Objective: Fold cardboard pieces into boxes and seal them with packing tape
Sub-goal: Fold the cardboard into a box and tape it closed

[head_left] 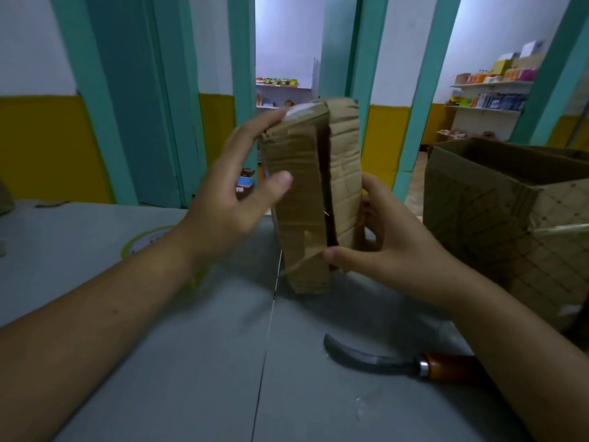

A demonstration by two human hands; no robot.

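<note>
Small box (299, 199) stands on end on the grey table (191, 362), its two flaps facing me, held between both hands at the middle of the view.

Left hand (229, 186): fingers nearly straight and spread, tips at the upper left corner, thumb flat on the left flap (296, 173). It presses and does not clasp.

Right hand (392, 247): fingers curled round the lower right side, thumb across the front at the foot of the seam. A firm hold.

A dark gap (325, 186) shows between the left flap and the right flap (345, 173), wider at the top.

To do this well, I judge:
- squeeze both flaps inward until the edges meet along the whole length
- brace the base on the table so the box does not twist
- hold the seam closed before any tape goes on

Knife (398, 362) lies near my right forearm. Big carton (497, 218) stands open at the right.
</note>
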